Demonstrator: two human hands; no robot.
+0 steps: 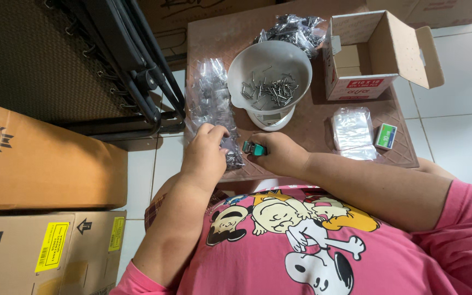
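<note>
Left hand (pixel 206 147) pinches a small clear bag (pixel 230 150) of metal bits flat on the worktop (pixel 323 117), right hand (pixel 279 153) clenched round a green stapler (pixel 254 148) at its mouth, white bowl (pixel 269 71) of metal pieces just behind.

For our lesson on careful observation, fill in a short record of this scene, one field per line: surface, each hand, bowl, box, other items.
surface: small brown table
left hand: left hand pinches a small clear bag of metal pieces
right hand: right hand grips a green stapler beside that bag
bowl: white bowl of loose metal pieces, on a scale
box: open cardboard box, far right of the table
other items: stack of empty clear bags; small green box; filled bags
</note>
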